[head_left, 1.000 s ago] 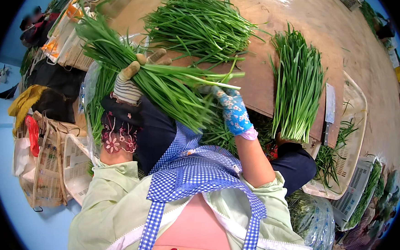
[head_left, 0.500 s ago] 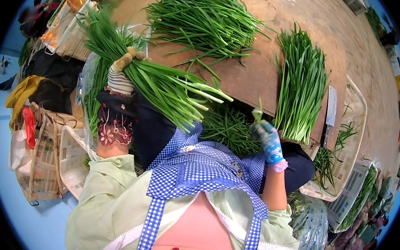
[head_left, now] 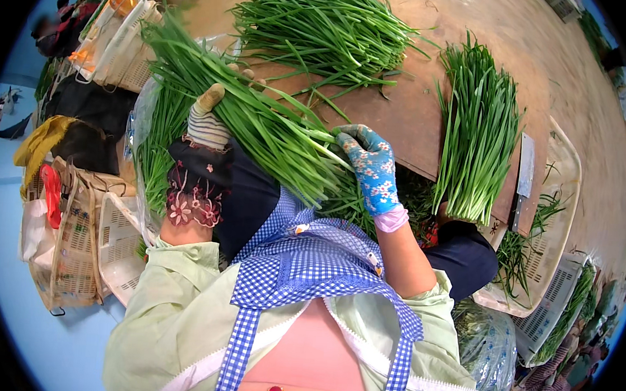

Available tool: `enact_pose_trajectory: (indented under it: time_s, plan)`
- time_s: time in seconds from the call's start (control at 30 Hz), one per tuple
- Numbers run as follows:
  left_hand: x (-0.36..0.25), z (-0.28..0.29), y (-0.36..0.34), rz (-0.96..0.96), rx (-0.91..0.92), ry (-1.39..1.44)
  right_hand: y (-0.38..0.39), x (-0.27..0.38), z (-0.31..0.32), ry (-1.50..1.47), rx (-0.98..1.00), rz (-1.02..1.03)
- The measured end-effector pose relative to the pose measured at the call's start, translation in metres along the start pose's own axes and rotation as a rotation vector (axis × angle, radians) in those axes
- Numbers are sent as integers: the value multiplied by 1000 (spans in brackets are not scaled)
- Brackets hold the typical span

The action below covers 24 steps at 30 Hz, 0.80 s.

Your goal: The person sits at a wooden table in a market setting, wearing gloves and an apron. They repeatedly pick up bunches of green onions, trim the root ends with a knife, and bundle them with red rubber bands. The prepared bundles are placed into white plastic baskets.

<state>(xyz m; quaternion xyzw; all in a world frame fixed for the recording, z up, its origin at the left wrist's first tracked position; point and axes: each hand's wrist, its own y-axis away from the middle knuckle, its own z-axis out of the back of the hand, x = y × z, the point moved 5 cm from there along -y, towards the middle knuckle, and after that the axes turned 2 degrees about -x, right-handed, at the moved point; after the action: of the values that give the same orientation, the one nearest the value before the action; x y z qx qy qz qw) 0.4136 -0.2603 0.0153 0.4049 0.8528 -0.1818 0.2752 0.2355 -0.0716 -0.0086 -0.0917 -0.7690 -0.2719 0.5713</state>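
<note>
Green stalks (head_left: 271, 125) lay bundled across the left hand (head_left: 208, 121), its thumb on the near side, fingers beyond, half-curled and holding them! Their long axis slanted off rightward, pale ends (head_left: 331, 153) right at the right hand (head_left: 373, 167), the nearer to those tips; its fingers were bent, though whether they pinched a stalk, I couldn't tell.

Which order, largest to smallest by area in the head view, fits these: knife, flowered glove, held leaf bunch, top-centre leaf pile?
1. Held leaf bunch and top-centre leaf pile: too alike to rank
2. Flowered glove
3. Knife
</note>
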Motion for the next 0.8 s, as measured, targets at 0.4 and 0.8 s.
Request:
enact_pose_trajectory:
  time_s: [0.4, 0.8]
  plan:
    - [3, 27, 9, -95, -34, 129, 11, -23, 100, 194, -310, 168]
    - [16, -4, -4, -74, 119, -396, -25, -21, 0, 339, 98, -128]
